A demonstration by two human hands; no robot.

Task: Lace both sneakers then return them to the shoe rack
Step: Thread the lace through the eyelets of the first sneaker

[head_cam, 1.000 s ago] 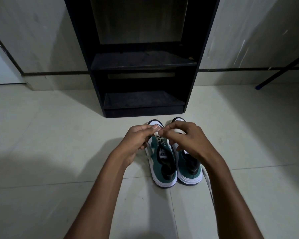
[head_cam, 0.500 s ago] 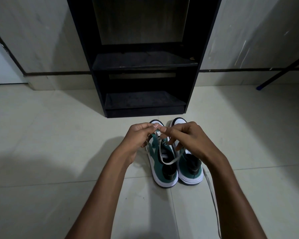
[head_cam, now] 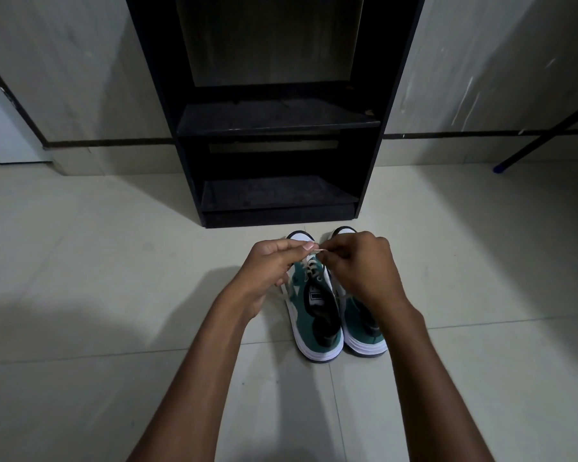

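Two green and white sneakers stand side by side on the tiled floor, toes toward the rack. The left sneaker (head_cam: 314,315) has a pale lace (head_cam: 311,266) threaded through its front eyelets. Above its toe, my left hand (head_cam: 271,271) and my right hand (head_cam: 361,268) meet, both pinching the lace between thumb and fingers. My right hand hides most of the right sneaker (head_cam: 364,331). The black shoe rack (head_cam: 274,125) stands just beyond the shoes.
The rack has two open shelves, with nothing on them, against a pale wall. A dark slanted pole with a blue tip (head_cam: 548,135) leans at the far right. Pale floor tiles surround the shoes.
The slack loop of lace that hung over the left sneaker's tongue has been drawn up. Both hands stay pinched together above the toe and have barely moved.
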